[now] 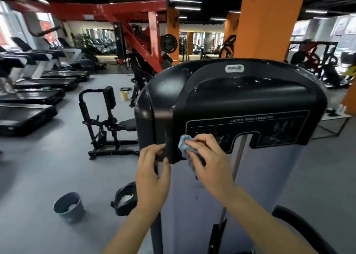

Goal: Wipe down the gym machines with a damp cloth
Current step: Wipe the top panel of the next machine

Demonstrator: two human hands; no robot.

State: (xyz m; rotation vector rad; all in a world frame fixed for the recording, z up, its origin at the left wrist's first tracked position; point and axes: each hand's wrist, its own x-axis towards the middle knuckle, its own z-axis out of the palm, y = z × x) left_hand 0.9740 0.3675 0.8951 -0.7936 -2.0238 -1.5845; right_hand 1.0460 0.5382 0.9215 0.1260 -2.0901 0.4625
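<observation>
A black shroud of an outer thigh abductor machine [240, 99] fills the middle of the head view, with water drops on its top. My right hand [210, 159] presses a crumpled blue cloth [184, 143] against the shroud's lower left edge, beside the instruction label. My left hand [152, 172] grips the shroud's lower left corner, fingers curled around the edge. Below the shroud the grey weight-stack cover [256, 186] runs down.
A grey bucket [69, 207] stands on the floor at lower left, with a black helmet-like object [125, 198] nearer the machine. A black leg machine [105, 122] stands to the left, treadmills [28, 99] beyond it. An orange pillar [267, 20] rises behind.
</observation>
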